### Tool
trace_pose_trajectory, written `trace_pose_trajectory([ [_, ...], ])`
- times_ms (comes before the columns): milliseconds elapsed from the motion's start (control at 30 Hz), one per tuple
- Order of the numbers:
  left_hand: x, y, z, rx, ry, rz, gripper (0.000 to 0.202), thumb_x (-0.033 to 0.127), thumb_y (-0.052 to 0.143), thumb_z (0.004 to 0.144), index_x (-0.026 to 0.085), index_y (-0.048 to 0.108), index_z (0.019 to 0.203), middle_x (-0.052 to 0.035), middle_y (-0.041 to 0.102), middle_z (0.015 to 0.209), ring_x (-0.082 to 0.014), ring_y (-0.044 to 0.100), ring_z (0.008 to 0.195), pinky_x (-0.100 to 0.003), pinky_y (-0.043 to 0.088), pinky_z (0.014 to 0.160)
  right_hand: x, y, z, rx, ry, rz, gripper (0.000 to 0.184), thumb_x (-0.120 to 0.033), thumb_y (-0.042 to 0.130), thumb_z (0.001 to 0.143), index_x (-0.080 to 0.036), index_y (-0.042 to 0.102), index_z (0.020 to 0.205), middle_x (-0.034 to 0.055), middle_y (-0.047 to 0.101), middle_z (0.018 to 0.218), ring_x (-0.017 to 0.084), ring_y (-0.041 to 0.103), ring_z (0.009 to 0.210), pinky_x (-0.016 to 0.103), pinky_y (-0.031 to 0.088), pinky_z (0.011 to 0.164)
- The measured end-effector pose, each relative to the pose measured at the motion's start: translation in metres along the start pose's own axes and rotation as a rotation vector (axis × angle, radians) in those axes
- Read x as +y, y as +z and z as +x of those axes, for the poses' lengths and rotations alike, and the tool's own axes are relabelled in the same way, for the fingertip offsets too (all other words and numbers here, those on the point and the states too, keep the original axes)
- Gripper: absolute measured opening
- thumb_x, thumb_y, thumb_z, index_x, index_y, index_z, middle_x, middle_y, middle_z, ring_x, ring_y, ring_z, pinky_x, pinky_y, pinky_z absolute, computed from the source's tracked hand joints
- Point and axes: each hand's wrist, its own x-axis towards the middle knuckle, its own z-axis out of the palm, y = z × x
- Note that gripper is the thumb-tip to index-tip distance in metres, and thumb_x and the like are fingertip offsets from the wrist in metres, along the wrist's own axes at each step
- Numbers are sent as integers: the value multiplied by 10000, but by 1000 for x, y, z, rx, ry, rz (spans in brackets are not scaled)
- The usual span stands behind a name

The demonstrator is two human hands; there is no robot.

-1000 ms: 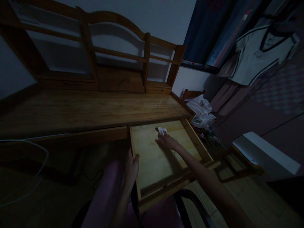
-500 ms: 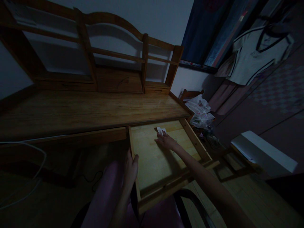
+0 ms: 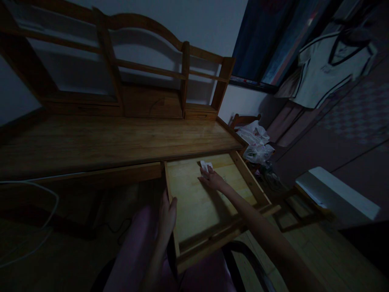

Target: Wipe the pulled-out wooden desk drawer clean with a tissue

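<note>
A wooden drawer (image 3: 258,188) is pulled out from under the desk (image 3: 115,140). My right hand (image 3: 212,179) reaches into it and presses a small white crumpled cloth or tissue (image 3: 206,166) against the drawer's bottom near the back. Its fingers are closed over the white piece. My left hand (image 3: 167,215) rests on the drawer's left side wall, fingers lying along the outside and thumb over the rim. The room is dim.
A wooden shelf unit (image 3: 146,69) stands at the back of the desk. White plastic bags (image 3: 257,144) lie on a chair to the right. A white box (image 3: 337,194) sits on a low stand further right. Clothes (image 3: 328,69) hang above. A cable (image 3: 36,211) loops at the left.
My right hand with the white piece has slid slightly left and toward the back of the drawer. My left hand stays on the drawer's side.
</note>
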Motion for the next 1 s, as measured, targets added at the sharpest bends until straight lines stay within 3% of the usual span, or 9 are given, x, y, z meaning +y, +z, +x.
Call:
trace_pose_trajectory([
  [367, 5, 0, -1, 30, -11, 19, 573, 303, 509, 911, 239, 404, 1470, -99, 526, 1455, -275, 485, 1346, -433, 386, 1127, 0, 1, 7, -6, 38, 20, 710, -673, 346, 946, -250, 367, 1516, 150, 282, 1598, 317, 237, 1480, 453, 291, 1155],
  [733, 3, 0, -1, 2, -44, 22, 598, 366, 471, 942, 206, 341, 1503, -129, 453, 1512, -265, 444, 1380, -432, 352, 1145, -1, 0, -1, 21, 10, 1, 669, -657, 369, 948, -253, 409, 1480, 140, 351, 1566, 311, 301, 1456, 437, 298, 1147],
  [1000, -1, 0, 0, 4, 0, 23, 583, 359, 472, 941, 206, 357, 1491, -127, 457, 1508, -258, 444, 1380, -420, 353, 1146, -1, 0, -12, 26, 16, 16, 678, -673, 375, 939, -264, 414, 1479, 138, 299, 1592, 303, 367, 1422, 428, 299, 1144],
])
